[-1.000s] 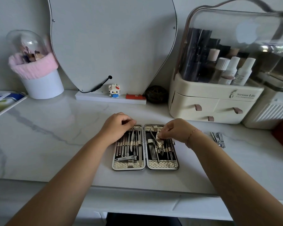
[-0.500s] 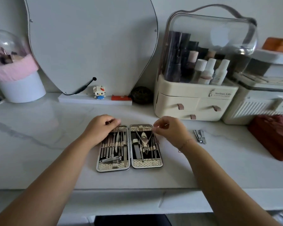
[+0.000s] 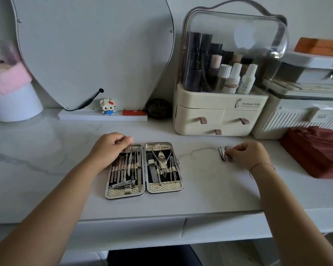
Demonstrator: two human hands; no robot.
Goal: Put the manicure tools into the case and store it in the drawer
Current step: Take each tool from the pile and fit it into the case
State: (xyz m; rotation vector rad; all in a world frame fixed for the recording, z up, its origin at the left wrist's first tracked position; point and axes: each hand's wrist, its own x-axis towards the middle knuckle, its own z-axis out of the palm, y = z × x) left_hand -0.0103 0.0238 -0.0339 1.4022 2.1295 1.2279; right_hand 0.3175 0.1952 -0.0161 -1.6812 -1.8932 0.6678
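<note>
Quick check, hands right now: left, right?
Left hand: curled, pressing down on the top edge of the open metal manicure case, gripping nothing.
Right hand: fingers closing on the small silver nail clippers on the countertop.

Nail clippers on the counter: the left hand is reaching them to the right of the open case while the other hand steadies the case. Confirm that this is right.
One detail is wrong. It is the right hand, not the left, whose fingers are on the nail clippers, to the right of the open case. The left hand is the one steadying the case at its far left corner. The head view shows this.
</note>
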